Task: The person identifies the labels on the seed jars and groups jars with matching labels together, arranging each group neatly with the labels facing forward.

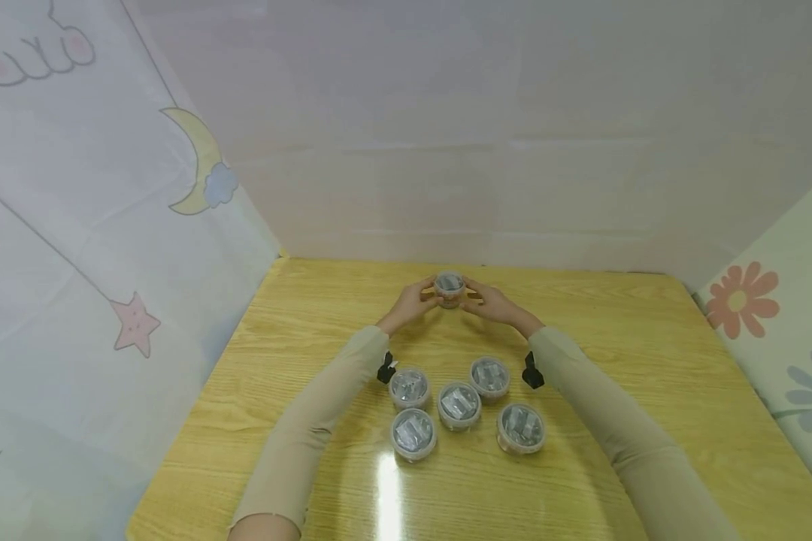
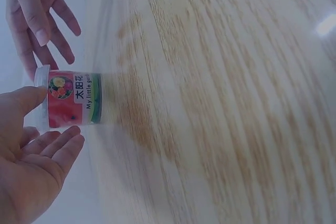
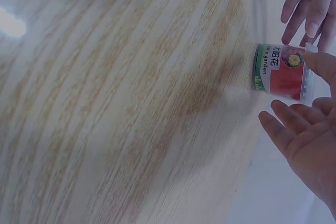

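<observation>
A small round tub (image 1: 449,282) with a clear lid stands upright near the table's far edge, between my two hands. Its red and green label, in the left wrist view, has a flower picture and the words "My little garden" on the tub (image 2: 65,111). At its left side is my left hand (image 1: 409,305), fingers loosely extended, thumb by the lid. My right hand (image 1: 494,304) mirrors it on the other side, fingers spread and relaxed near the tub (image 3: 286,80). Whether any fingertip touches the tub is hard to tell.
Closer to me on the wooden table (image 1: 298,353) stand several similar lidded tubs, among them a left one (image 1: 409,387), a middle one (image 1: 459,404) and a right one (image 1: 521,427), with grey packets under their lids. Printed cloth walls (image 1: 440,188) border the table.
</observation>
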{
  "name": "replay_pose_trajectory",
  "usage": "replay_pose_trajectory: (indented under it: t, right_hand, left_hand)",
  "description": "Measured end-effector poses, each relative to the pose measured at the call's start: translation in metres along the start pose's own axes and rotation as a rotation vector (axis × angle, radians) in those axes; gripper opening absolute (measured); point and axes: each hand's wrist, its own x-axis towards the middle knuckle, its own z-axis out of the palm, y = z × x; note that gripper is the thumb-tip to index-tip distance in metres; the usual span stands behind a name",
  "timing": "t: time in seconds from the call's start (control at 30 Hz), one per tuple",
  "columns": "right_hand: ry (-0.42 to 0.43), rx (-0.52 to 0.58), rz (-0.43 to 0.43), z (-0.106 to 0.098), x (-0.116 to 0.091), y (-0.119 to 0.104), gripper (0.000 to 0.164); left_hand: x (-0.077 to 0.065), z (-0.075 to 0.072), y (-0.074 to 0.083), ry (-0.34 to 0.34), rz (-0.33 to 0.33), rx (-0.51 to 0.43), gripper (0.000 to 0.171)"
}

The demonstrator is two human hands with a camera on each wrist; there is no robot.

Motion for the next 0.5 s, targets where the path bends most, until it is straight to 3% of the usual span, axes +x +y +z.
replay_pose_trajectory:
  t: [0.27, 0.5]
  right_hand:
    - [-0.019, 0.010, -0.024, -0.0003, -0.0007, -0.0034, 0.074]
    - [-0.013, 0.026, -0.030, 0.0010, 0.0001, -0.0045, 0.076]
  left_hand:
    - [-0.0002, -0.0018, 0.0012, -0.034, 0.006, -0.024, 0.066]
    - [-0.0020, -0.0025, -0.0055, -0.015, -0.010, -0.012, 0.067]
